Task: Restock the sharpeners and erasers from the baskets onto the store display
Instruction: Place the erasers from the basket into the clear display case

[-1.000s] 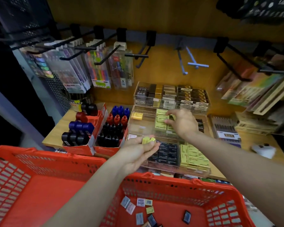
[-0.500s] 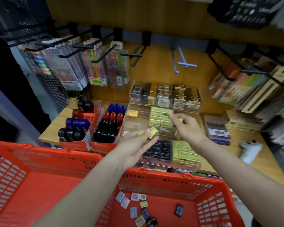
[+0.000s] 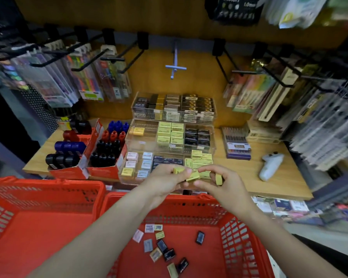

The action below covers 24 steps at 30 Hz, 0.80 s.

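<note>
My left hand (image 3: 165, 181) holds small yellow erasers (image 3: 178, 170) in its curled fingers, just above the far rim of the right red basket (image 3: 235, 233). My right hand (image 3: 223, 183) meets it and pinches one yellow eraser (image 3: 193, 176), with another yellow eraser (image 3: 219, 179) tucked under its fingers. Several loose erasers (image 3: 161, 245) lie on the basket floor. Behind my hands the clear tiered display (image 3: 143, 141) holds rows of yellow, white and black erasers. Red cartons of sharpeners (image 3: 107, 149) stand left of it.
A second red basket (image 3: 38, 221) sits at the left, nothing visible inside. Black hooks with hanging pen packs (image 3: 84, 81) jut out above the wooden shelf (image 3: 273, 181). A white handheld device (image 3: 269, 165) and a pen box (image 3: 237, 145) lie at the right.
My right hand came back from the middle tier to my left hand and now pinches an eraser there. Both hands dropped lower, toward the basket rim. The view tilted down.
</note>
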Each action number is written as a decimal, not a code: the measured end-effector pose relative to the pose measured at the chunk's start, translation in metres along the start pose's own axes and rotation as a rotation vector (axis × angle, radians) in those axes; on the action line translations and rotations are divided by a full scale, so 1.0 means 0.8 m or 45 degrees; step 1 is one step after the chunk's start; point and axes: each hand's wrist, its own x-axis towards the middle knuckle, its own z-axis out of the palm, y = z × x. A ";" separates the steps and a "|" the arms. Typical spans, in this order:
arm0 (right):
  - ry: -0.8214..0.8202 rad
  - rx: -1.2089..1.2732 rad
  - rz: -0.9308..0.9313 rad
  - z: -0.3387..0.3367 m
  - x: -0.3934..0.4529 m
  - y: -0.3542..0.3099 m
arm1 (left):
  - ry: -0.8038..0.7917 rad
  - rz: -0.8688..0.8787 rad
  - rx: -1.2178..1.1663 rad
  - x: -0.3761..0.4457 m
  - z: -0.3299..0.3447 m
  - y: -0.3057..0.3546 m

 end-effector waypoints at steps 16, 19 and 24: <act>0.444 0.021 0.414 -0.007 0.079 0.071 | 0.247 0.096 -0.118 0.045 0.006 -0.001; 0.496 0.040 0.473 0.003 0.082 0.076 | 0.305 0.187 -0.047 0.046 0.004 -0.005; 0.533 0.067 0.576 0.008 0.085 0.076 | 0.342 0.269 0.057 0.048 0.004 -0.014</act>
